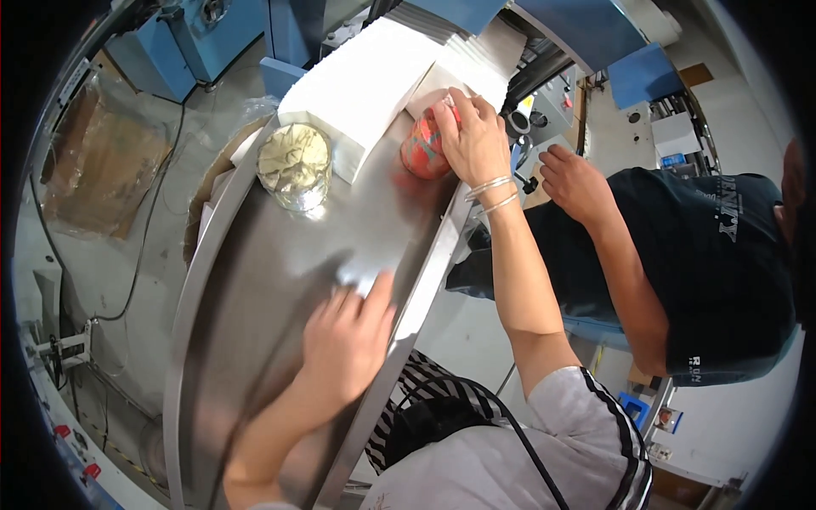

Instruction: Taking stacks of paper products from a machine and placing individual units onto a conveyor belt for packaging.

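Observation:
My right hand (476, 140), with bangles on its wrist, has its fingers wrapped over a red, can-like object with a teal pattern (425, 149). It stands at the far right of the metal tray (280, 280), next to a stack of white paper sheets (365, 76); my fingers hide its upper part. Above the middle of the tray is my left hand (348, 344), slightly blurred, its fingers stretched out with nothing in them. A shiny gold, round container (294, 166) stands by the tray's left side, against the paper stack, with neither hand on it.
Raised metal edges (429, 280) border the tray. A co-worker in a dark shirt (705, 255) stands close on the right, with a hand (574, 183) near my right forearm. Left of the tray are a cardboard box (223, 174) and a cable (153, 221) on the floor.

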Demonstrator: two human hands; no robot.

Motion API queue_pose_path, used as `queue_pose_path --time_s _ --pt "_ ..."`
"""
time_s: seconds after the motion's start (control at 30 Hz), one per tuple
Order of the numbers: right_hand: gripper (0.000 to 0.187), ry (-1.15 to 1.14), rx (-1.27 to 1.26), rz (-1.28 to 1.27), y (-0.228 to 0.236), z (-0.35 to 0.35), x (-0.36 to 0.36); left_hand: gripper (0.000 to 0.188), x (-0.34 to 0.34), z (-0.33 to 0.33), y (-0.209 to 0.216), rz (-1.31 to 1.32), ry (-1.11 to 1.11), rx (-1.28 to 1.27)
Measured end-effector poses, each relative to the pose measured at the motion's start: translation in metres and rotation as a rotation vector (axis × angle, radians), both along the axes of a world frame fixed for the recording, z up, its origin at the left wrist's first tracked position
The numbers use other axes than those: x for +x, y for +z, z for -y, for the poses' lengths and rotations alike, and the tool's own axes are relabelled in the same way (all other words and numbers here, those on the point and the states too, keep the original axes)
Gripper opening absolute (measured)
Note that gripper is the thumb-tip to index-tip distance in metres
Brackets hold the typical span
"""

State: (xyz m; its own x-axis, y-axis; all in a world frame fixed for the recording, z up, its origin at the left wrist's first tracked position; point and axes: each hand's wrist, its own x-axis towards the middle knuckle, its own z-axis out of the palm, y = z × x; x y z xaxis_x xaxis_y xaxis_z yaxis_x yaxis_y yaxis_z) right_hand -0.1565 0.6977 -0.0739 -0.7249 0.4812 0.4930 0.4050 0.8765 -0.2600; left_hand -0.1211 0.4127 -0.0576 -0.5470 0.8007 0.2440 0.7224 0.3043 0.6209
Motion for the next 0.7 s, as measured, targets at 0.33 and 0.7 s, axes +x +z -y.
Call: queue_pose_path --time_s 0.33,0.7 --pt "0.042 -0.050 0.032 0.068 -0.011 -0.013 -0.009 0.056 -0.030 -0.052 -0.031 0.085 0.260 -0.129" --pt "0.046 -0.025 -0.094 0.137 -0.019 -0.015 -0.008 0.084 -0.052 -0.097 -0.046 0.105 0.390 -0.016"
